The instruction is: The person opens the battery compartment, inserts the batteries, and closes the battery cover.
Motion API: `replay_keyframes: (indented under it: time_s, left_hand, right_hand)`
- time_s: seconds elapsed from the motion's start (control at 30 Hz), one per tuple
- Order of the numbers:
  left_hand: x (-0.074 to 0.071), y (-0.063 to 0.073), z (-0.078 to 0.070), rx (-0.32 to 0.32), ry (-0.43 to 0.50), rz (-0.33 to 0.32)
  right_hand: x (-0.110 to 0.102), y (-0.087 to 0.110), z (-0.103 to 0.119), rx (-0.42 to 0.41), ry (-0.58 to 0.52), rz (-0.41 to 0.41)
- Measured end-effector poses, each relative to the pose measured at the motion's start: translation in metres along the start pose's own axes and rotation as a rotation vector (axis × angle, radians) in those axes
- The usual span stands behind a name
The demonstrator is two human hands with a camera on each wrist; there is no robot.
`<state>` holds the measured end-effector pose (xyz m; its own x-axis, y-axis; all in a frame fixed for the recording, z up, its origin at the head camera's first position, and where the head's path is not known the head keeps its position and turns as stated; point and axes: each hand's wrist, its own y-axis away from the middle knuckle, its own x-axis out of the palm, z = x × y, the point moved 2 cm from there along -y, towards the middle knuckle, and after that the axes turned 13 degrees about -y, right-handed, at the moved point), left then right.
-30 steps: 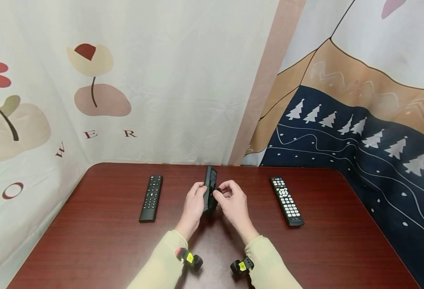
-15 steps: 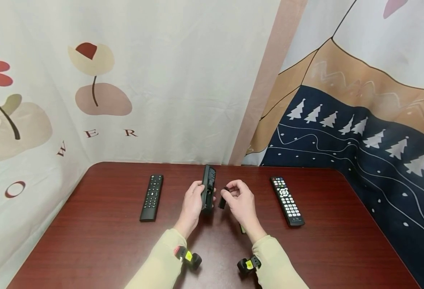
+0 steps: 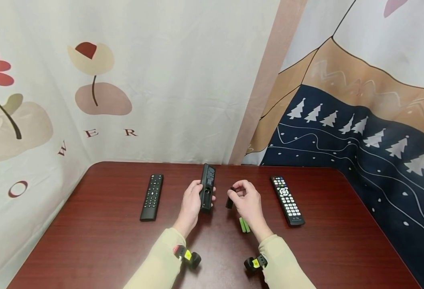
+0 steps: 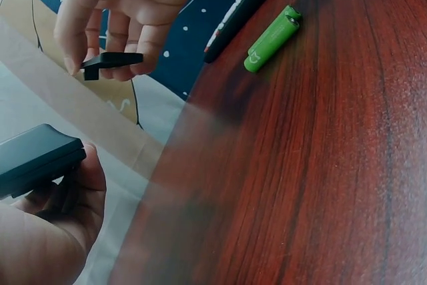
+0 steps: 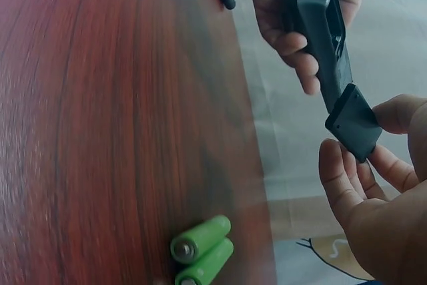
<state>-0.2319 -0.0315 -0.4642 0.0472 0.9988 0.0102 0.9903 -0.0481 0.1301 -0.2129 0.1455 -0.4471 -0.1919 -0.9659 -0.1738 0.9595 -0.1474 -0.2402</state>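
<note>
My left hand grips a black remote control whose back, with an open battery compartment, faces to the right in the head view. A small black battery cover is pinched between the thumb and fingers of my right hand, apart from the remote. Below the right hand, two green batteries lie side by side on the table; the left wrist view shows the green batteries from another side.
On the reddish-brown table, a black remote lies to the left. Another black remote with white buttons lies to the right. Behind the table's far edge hangs a printed curtain.
My right hand has pulled away from the remote to the right, taking the battery cover with it. The remote's back has turned more into view, and the green batteries are uncovered.
</note>
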Motion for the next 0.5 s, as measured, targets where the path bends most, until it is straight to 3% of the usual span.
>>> replay_keyframes:
  time_s: [0.5]
  left_hand:
    - [-0.003,0.0,-0.001,0.015,0.024,0.019]
  right_hand:
    - [-0.017,-0.003,-0.007,-0.008,0.125,-0.001]
